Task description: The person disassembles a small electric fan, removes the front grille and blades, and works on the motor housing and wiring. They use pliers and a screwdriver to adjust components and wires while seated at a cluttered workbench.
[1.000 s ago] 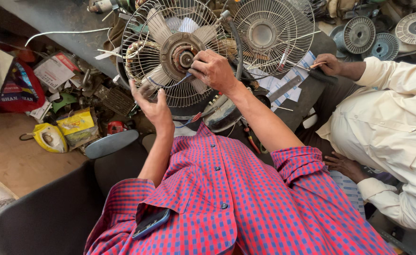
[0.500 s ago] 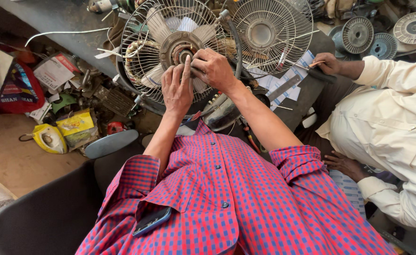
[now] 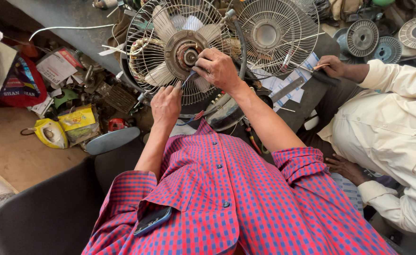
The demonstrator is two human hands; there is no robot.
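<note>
A table fan (image 3: 146, 42) with a wire guard and pale blades lies face up in front of me, its brown motor hub (image 3: 179, 47) exposed in the middle. My right hand (image 3: 220, 71) is curled over the hub's right side, fingertips pressed at the centre. My left hand (image 3: 165, 104) rests on the lower part of the guard. Its fingertips pinch a thin blue wire (image 3: 188, 79) that runs up toward my right thumb. More blue and red wires (image 3: 191, 119) hang below the fan.
A second round wire guard (image 3: 274, 33) leans just right of the fan. A person in a cream shirt sits at my right, one hand (image 3: 333, 66) on a dark tool. Round fan parts (image 3: 361, 38) lie far right. Packets and scrap (image 3: 75, 123) crowd the left.
My left hand rose from open below the fan up to the hub, then dropped back to the lower guard by the blue wire. My right hand stayed on the hub.
</note>
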